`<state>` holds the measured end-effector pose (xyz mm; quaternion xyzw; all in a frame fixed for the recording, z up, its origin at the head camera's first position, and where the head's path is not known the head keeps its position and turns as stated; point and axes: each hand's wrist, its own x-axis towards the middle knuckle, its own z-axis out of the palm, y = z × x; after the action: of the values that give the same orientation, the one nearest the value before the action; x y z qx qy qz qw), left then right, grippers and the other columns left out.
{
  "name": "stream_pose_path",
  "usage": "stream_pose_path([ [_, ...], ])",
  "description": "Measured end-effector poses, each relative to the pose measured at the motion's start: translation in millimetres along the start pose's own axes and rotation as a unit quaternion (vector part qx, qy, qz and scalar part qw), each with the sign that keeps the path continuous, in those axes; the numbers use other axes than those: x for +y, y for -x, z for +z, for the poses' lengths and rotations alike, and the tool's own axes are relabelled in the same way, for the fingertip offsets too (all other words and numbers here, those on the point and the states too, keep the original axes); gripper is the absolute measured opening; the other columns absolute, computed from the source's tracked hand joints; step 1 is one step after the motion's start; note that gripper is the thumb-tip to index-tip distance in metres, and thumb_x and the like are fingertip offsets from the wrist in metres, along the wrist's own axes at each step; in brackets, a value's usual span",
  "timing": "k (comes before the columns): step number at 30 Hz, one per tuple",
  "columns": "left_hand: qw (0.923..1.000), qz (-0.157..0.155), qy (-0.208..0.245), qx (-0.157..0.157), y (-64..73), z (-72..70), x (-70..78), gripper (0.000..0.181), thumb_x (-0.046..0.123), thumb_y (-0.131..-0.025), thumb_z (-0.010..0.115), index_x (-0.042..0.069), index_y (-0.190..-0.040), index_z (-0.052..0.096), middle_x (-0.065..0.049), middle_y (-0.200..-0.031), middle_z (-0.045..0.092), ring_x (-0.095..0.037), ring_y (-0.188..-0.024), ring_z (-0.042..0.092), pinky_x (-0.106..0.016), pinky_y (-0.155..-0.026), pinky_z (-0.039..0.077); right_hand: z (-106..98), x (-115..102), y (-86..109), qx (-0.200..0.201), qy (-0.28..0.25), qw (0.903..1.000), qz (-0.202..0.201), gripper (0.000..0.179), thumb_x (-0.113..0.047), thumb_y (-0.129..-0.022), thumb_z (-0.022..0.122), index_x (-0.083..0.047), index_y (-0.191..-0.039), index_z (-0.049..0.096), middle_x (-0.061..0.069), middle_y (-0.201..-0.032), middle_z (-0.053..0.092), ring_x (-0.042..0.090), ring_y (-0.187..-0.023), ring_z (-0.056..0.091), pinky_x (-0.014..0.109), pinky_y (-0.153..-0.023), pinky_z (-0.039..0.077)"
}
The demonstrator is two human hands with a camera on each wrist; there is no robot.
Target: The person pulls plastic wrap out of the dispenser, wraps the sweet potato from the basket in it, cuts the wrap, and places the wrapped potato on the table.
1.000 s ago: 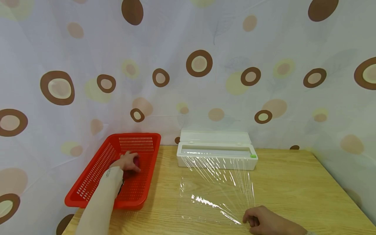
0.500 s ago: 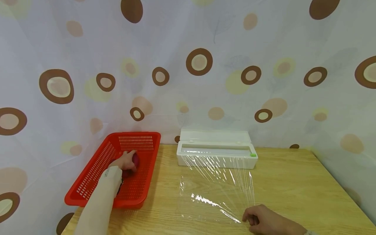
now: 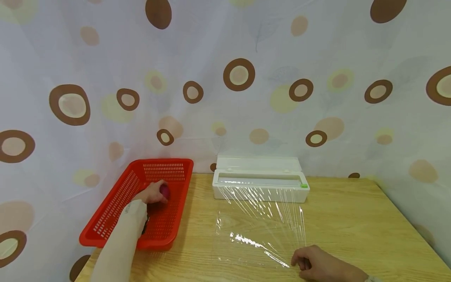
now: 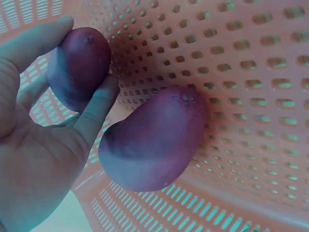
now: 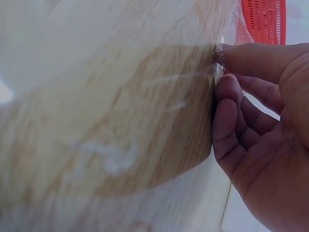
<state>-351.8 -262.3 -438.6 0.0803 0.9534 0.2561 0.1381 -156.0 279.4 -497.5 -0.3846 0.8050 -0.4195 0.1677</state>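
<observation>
My left hand (image 3: 150, 193) is inside the red plastic basket (image 3: 189, 172), with thumb and fingers round a purple-red mango (image 4: 84, 63). Beside it in the left wrist view, a larger curved mango (image 4: 157, 140) leans near the basket's slotted wall, not held. At the table's front, my right hand (image 3: 318, 264) pinches the near right corner of a clear sheet of plastic wrap (image 3: 253, 237). The sheet runs, creased and shiny, back to the white wrap dispenser (image 3: 260, 195). In the right wrist view, thumb and finger gather the film's edge (image 5: 219, 58).
The dispenser's lid (image 3: 257, 163) stands raised against the patterned curtain (image 3: 258, 109) behind the table. A green slider (image 3: 303, 185) sits at the dispenser's right end. Wood-grain tabletop (image 3: 356, 219) spreads to the right of the film; the basket stands on the left side.
My left hand has shifted slightly and its fingers have closed round the mango, which now shows more clearly. The right hand and the film stay where they were.
</observation>
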Motion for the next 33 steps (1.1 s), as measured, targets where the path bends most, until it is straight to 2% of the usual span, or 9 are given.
stream_pose_path([
  [6,0.9956,0.03,0.083,0.031,9.2,-7.3,6.2,0.073,0.006,-0.074,0.074,-0.001,-0.136,0.037,-0.025,-0.12,0.047,-0.039,-0.105,0.046,-0.052,-0.087,0.044,0,1,0.6,-0.003,-0.007,1.0,-0.001,0.019,0.0,-0.087,0.062,-0.012,-0.101,0.063,-0.016,-0.076,0.054,-0.005,-0.067,0.048,0.021,-0.054,0.047],
  [10,0.9892,0.049,0.126,0.058,14.3,-15.2,13.5,0.073,0.005,-0.077,0.072,0.002,-0.138,0.034,-0.026,-0.126,0.043,-0.042,-0.109,0.044,-0.054,-0.09,0.043,-1,0,0.6,-0.004,-0.004,1.0,-0.003,0.019,0.0,-0.087,0.061,-0.011,-0.101,0.063,-0.015,-0.077,0.055,-0.005,-0.067,0.048,0.021,-0.054,0.047],
  [15,0.9776,0.079,0.183,0.069,22.3,-25.9,29.4,0.071,0.005,-0.081,0.068,0.005,-0.141,0.031,-0.026,-0.133,0.037,-0.044,-0.114,0.04,-0.055,-0.092,0.041,-2,0,1.0,-0.009,-0.015,0.9998,0.003,0.017,-0.001,-0.089,0.06,-0.01,-0.103,0.063,-0.014,-0.077,0.055,-0.004,-0.067,0.048,0.021,-0.055,0.047],
  [20,0.9637,0.116,0.229,0.073,33.0,-31.7,53.3,0.071,0.005,-0.083,0.067,0.009,-0.143,0.029,-0.022,-0.14,0.03,-0.045,-0.118,0.038,-0.051,-0.09,0.045,-2,0,0.7,-0.01,-0.014,0.9998,0.005,0.017,-0.002,-0.089,0.061,-0.01,-0.104,0.063,-0.012,-0.077,0.055,-0.004,-0.067,0.048,0.021,-0.055,0.047],
  [25,0.9486,0.161,0.268,0.047,48.1,-31.4,85.5,0.07,0.003,-0.085,0.064,0.011,-0.144,0.027,-0.02,-0.145,0.022,-0.048,-0.124,0.033,-0.048,-0.087,0.048,-1,1,-0.3,-0.01,-0.01,0.9999,0.004,0.017,-0.002,-0.089,0.061,-0.011,-0.103,0.063,-0.013,-0.078,0.055,-0.004,-0.067,0.049,0.022,-0.055,0.047],
  [29,0.9497,0.167,0.263,0.032,55.9,-24.8,111.7,0.069,0.004,-0.085,0.066,0.016,-0.143,0.03,-0.017,-0.147,0.021,-0.048,-0.129,0.028,-0.048,-0.087,0.048,0,1,-0.3,-0.008,0.002,1.0,0.004,0.018,-0.003,-0.088,0.062,-0.012,-0.103,0.063,-0.014,-0.077,0.054,-0.004,-0.067,0.048,0.021,-0.055,0.047],
  [33,0.9504,0.173,0.258,0.012,63.6,-11.6,136.3,0.071,0.002,-0.083,0.068,0.018,-0.142,0.031,-0.016,-0.145,0.024,-0.047,-0.127,0.031,-0.047,-0.082,0.051,-1,0,0.1,-0.007,0.004,0.9999,0.009,0.018,-0.003,-0.088,0.062,-0.012,-0.103,0.063,-0.014,-0.077,0.054,-0.004,-0.067,0.047,0.021,-0.055,0.046],
])
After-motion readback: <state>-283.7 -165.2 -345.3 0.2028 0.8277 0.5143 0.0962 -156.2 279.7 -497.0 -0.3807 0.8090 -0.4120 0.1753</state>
